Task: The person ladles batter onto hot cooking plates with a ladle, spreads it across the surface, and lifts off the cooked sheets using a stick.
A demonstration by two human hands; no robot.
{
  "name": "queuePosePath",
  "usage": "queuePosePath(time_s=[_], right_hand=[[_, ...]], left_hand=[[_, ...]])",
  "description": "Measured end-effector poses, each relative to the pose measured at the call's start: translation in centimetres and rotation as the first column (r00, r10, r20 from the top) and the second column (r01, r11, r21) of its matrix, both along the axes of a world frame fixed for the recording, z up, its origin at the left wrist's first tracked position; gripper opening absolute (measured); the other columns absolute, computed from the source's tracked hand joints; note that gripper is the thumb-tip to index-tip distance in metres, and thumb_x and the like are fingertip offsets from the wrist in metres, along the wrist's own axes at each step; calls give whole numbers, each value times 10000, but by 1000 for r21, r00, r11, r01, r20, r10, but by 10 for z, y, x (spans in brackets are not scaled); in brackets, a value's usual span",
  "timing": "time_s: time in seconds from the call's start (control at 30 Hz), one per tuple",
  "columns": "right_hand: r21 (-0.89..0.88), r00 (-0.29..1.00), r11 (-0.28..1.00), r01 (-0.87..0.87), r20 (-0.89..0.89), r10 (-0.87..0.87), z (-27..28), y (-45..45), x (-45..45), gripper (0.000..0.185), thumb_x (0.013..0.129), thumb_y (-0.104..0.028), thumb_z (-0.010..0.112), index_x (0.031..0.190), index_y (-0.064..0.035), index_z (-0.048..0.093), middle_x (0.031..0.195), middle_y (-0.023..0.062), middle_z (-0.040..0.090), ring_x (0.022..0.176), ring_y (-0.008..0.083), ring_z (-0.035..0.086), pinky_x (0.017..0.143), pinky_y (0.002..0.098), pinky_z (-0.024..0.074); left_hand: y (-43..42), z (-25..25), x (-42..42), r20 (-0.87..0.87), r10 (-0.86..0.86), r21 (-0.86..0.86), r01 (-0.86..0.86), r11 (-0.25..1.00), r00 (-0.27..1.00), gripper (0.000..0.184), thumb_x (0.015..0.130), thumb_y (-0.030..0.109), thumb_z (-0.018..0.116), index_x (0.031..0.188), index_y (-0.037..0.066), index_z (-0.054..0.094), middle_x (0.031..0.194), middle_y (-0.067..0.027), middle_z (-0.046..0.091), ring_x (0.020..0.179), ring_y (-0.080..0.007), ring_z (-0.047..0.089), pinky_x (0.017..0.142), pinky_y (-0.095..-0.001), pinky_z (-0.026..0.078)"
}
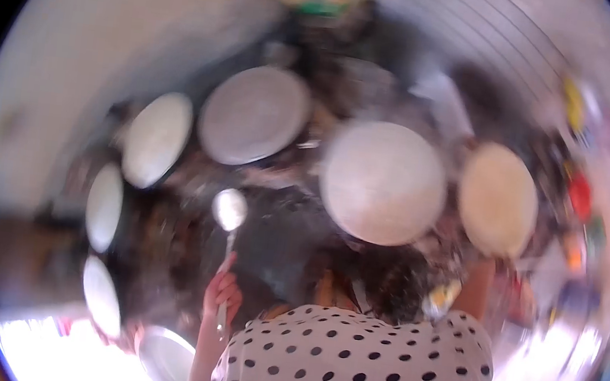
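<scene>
My left hand [223,293] is closed around the handle of a metal ladle [230,210], whose round bright bowl points up and away from me. Just beyond it lies a grey round lid or pan [255,115]. A large whitish round one [383,183] sits at the centre. My right forearm reaches up to the lower edge of a tan round one [498,201]; the fingers of that hand are hidden or lost in the blur. A small yellow and white object [442,297] is beside this forearm.
More pale round lids or pans curve down the left side [157,140], [104,207], [102,296]. A grey-rimmed round pan [165,359] is at the lower left. Blurred red [579,195] and yellow [573,105] items are at the right. Pale walls surround the dark, cluttered surface.
</scene>
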State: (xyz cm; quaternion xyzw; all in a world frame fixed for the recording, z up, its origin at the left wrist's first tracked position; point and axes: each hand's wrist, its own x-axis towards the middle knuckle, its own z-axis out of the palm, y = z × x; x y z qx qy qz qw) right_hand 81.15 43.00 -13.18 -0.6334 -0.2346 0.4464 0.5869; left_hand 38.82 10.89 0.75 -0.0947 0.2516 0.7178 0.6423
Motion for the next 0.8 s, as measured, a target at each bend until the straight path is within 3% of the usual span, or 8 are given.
queuePosePath(time_s=[0.2, 0.37, 0.4, 0.47, 0.57, 0.6, 0.67, 0.8], right_hand=[[-18, 583, 590, -807, 137, 801, 41, -92, -220, 143, 900, -147, 559, 957, -44, 640, 672, 26, 598, 516, 95, 548, 455, 255, 434], [-142, -77, -43, -989, 245, 966, 53, -258, -344, 145, 899, -124, 549, 971, -42, 645, 661, 19, 598, 508, 86, 552, 447, 246, 427], [-181, -221, -178, -967, 253, 942, 53, -300, -370, 146, 899, -120, 547, 973, -42, 646, 659, 18, 598, 507, 84, 552, 445, 244, 425], [-276, -491, -427, -861, 238, 838, 47, -388, -418, 149, 899, -111, 543, 979, -41, 648, 655, 16, 598, 503, 81, 554, 442, 240, 422], [-521, -826, -696, -495, 35, 562, 55, -491, -472, 284, 904, -140, 511, 1172, -98, 595, 718, 66, 642, 559, 155, 617, 508, 299, 493], [-437, -889, -793, -424, 369, 272, 26, -522, -489, 313, 906, -149, 501, 1211, -126, 570, 790, 109, 656, 655, 216, 640, 585, 343, 509], [-693, -834, -679, -242, 506, -219, 39, -604, -523, 358, 922, -188, 460, 1276, -175, 516, 1015, 201, 640, 942, 365, 615, 801, 450, 492], [-859, -844, -499, -117, 351, -406, -47, -676, -575, 372, 944, -241, 430, 1311, -200, 479, 1027, 221, 620, 942, 407, 595, 793, 479, 481]], left_hand=[[-154, -20, 3, 355, 472, 10, -508, 861, 807, 362, 999, 120, 294, 1325, 22, 421, 627, 48, 423, 402, -29, 403, 399, -216, 314], [-351, -57, 41, 343, 732, 129, -801, 585, 589, 383, 995, 138, 315, 1364, 86, 406, 581, 36, 370, 389, -53, 360, 394, -239, 307], [-407, -84, 55, -190, 743, 10, -755, 655, 642, 399, 994, 172, 355, 1389, 134, 386, 562, 46, 351, 389, -60, 345, 359, -233, 296], [-474, -101, 70, -670, 438, -403, -789, 463, 599, 401, 985, 203, 403, 1380, 133, 389, 567, 51, 361, 392, -64, 337, 343, -223, 297], [-515, -143, 73, -559, 603, -492, -813, 311, 569, 288, 986, 184, 417, 1266, 121, 441, 575, 47, 352, 405, -59, 328, 360, -198, 270], [-534, -148, 54, -518, 656, -507, -815, 281, 549, 234, 984, 170, 409, 1205, 120, 470, 587, 44, 369, 420, -54, 337, 366, -198, 275], [-590, -221, 32, -426, 722, -504, -806, 310, 544, 140, 971, 150, 405, 1085, 114, 479, 607, 39, 387, 447, -59, 360, 386, -200, 288], [-627, -295, -6, -416, 634, -670, -692, 270, 651, 137, 918, 129, 417, 1012, 69, 495, 608, 16, 430, 444, -103, 399, 399, -252, 345]])
